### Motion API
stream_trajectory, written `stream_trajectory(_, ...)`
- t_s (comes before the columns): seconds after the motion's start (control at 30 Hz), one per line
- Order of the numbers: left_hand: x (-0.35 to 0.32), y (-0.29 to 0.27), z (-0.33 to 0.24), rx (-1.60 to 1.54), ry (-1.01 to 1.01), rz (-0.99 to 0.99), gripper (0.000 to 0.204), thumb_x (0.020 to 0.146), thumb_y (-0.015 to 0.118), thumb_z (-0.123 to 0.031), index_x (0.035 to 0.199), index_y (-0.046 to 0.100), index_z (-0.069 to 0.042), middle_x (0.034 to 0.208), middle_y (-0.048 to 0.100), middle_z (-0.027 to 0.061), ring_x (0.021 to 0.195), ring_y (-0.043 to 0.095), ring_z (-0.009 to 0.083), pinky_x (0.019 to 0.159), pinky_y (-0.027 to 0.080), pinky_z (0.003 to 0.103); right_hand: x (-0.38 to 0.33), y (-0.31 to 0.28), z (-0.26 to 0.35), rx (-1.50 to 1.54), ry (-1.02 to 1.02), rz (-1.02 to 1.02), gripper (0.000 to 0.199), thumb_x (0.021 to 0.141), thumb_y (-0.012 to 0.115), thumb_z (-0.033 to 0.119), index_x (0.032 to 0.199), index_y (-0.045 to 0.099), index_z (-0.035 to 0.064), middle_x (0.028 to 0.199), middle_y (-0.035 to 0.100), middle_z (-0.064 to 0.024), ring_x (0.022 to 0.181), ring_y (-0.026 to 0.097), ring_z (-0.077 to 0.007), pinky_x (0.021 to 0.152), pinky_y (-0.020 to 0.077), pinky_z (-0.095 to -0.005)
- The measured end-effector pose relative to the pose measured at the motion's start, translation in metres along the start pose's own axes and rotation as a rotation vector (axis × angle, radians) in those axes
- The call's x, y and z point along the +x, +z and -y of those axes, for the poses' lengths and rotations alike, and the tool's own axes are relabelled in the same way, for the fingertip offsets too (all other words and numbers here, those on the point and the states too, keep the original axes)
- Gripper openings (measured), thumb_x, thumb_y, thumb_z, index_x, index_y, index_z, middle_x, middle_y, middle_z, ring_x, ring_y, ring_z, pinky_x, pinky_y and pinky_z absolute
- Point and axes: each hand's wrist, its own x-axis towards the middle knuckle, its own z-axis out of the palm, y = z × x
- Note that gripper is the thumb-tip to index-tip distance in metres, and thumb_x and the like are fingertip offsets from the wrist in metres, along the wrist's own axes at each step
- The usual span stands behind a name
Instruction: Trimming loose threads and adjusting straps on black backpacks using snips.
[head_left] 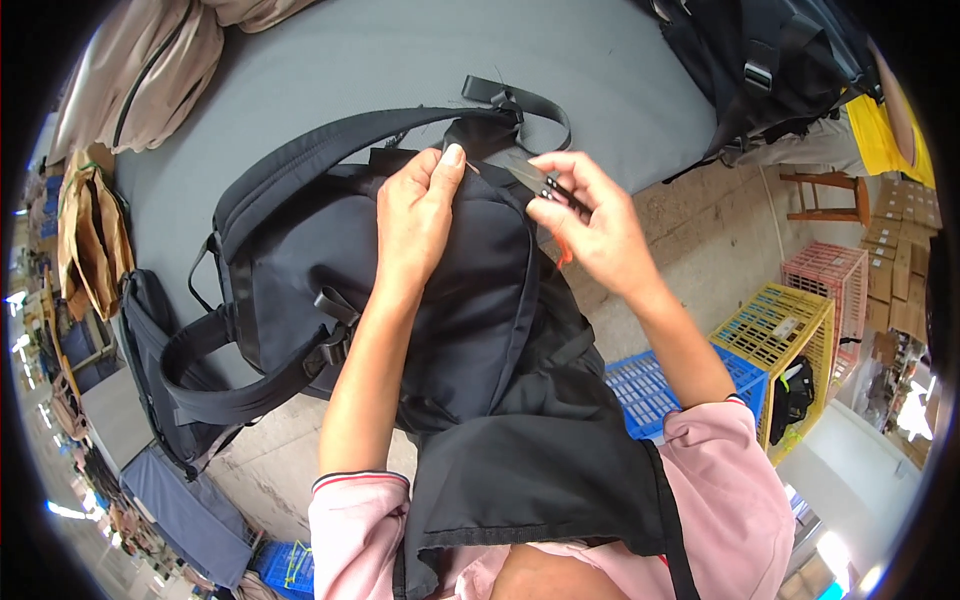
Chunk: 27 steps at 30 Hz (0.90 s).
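**Thread snips at the top of a dark backpack**

Pinched between thumb and fingers of the right hand (pixel 590 225) is a small pair of thread snips (pixel 540 182), blades pointing left toward the top seam of a dark backpack (pixel 430 290). Across from it, the left hand (pixel 415 215) lies flat on the backpack's upper panel, its thumb and forefinger pressed together on a thin loose thread (pixel 470 166) just beside the blade tips. The backpack lies across the near edge of a grey-covered table (pixel 330 70), its lower part hanging over that edge toward the person's dark apron (pixel 530 470). Its shoulder straps (pixel 300 155) curve along the left side. Another dark bag (pixel 760 60) sits at the table's far right corner. Blue (pixel 650 385), yellow (pixel 775 335) and pink crates (pixel 830 275) stand on the floor to the right.
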Motion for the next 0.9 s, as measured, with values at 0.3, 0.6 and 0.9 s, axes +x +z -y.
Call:
stream_trajectory(0.3, -0.080, 0.017, 0.001, 0.811, 0.539, -0.142, 0.068, 0.077, 0.068, -0.020, 0.135, 0.037, -0.002, 0.145, 0.027, 0.0220, 0.135, 0.024, 0.0371, 0.108, 0.016, 0.053, 0.004, 0.016, -0.018, 0.288, 0.090, 0.053, 0.017, 0.086, 0.064, 0.015, 0.088, 0.055, 0.0004, 0.078, 0.054, 0.0032, 0.075, 0.047, -0.0041, 0.069, 0.0406, -0.0207)
stream_trajectory(0.6, -0.126, -0.031, 0.027, 0.753, 0.486, -0.310, 0.053, 0.075, 0.066, -0.001, 0.125, 0.048, 0.001, 0.139, 0.034, 0.0260, 0.129, 0.035, 0.0410, 0.104, 0.033, 0.043, 0.001, 0.022, -0.024, 0.226, 0.174, -0.033, 0.023, 0.089, 0.060, 0.020, 0.087, 0.058, -0.0020, 0.077, 0.055, 0.0030, 0.072, 0.046, -0.0049, 0.066, 0.0399, -0.0212)
stream_trajectory(0.9, -0.201, -0.060, 0.055, 0.328, 0.200, -0.948, 0.051, 0.083, 0.063, -0.007, 0.128, 0.039, -0.002, 0.124, 0.045, 0.0139, 0.108, 0.049, 0.0211, 0.085, 0.042, 0.034, 0.011, 0.021, -0.052, 0.303, 0.218, -0.021, 0.018, 0.091, 0.059, 0.025, 0.083, 0.055, 0.0093, 0.068, 0.044, 0.0103, 0.048, 0.027, 0.0027, 0.040, 0.0188, -0.0164)
